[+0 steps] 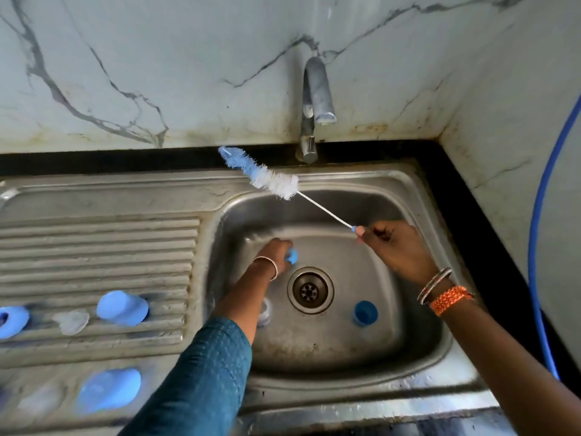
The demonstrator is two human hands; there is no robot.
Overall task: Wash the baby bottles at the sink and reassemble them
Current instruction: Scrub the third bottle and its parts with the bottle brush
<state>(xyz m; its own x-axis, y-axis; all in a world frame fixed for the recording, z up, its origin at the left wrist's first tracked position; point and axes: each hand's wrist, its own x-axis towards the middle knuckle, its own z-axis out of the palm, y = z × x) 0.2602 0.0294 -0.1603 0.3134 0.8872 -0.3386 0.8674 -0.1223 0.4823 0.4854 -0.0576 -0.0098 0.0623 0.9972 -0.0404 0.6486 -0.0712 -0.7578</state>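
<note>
brush (270, 176) slants up-left over sink (418, 196), right hand (390, 243) fingers pinching its handle; left hand (278, 251) fingers gripping blue piece (293, 256).

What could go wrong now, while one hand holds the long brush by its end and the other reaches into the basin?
1. The right hand pinches only the tip of the bottle brush, so it may slip or swing against the tap.
2. The left hand grips a small blue part near the open drain; if dropped, it might lodge there.
3. Blue caps on the ribbed drainboard could roll off.
</note>
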